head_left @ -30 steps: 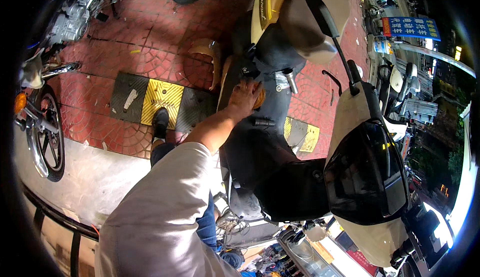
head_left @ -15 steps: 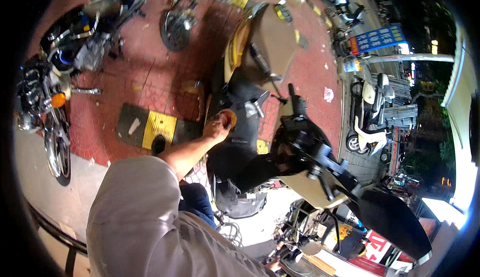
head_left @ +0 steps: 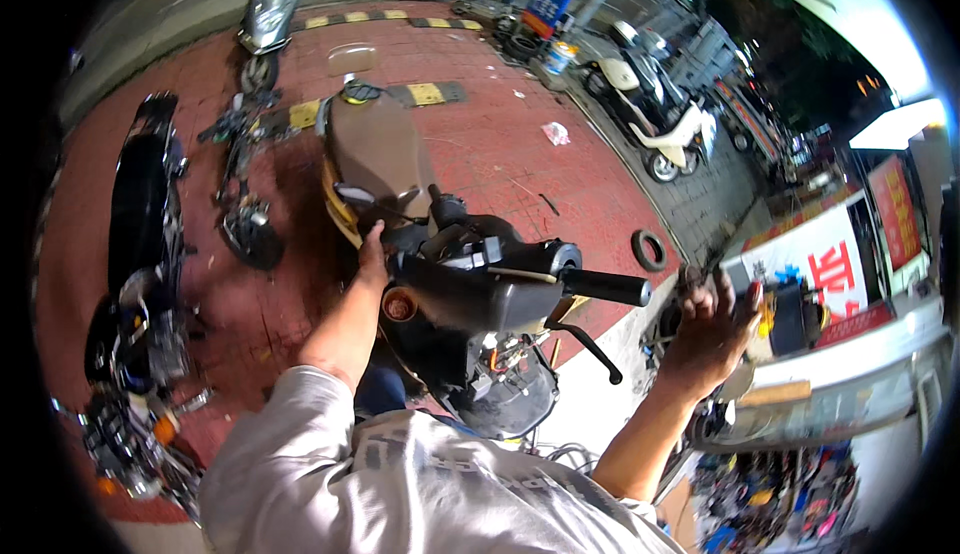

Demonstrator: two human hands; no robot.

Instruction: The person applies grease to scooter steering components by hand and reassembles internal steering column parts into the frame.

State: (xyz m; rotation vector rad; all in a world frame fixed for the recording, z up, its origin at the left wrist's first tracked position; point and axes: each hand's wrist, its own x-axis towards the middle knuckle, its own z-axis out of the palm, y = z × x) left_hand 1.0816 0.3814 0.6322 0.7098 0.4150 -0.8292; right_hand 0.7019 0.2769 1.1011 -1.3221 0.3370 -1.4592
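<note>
A scooter with a brown seat (head_left: 380,149) and black front bodywork stands before me. My left hand (head_left: 371,257) is at its side, by the near-left end of the handlebar (head_left: 440,289). It is seen edge-on with a fingertip pointing up, and most of its fingers are hidden. Just below it, a round orange-brown piece (head_left: 399,304) sits in the black bodywork. My right hand (head_left: 712,339) is raised in the air with fingers apart and nothing in it, right of the black handlebar grip (head_left: 612,286) and brake lever (head_left: 590,349).
The scooter's lower front (head_left: 505,389) shows exposed wires. Motorcycles (head_left: 140,244) and a stripped frame (head_left: 245,224) stand on red paving at the left. A loose tyre (head_left: 649,250) lies at the right, with parked white scooters (head_left: 670,139) beyond. Tools and parts (head_left: 770,494) fill the lower right.
The view has turned toward the handlebar. My left hand has left the round orange-brown piece and moved to the handlebar end. My right hand has come up into view, raised and spread.
</note>
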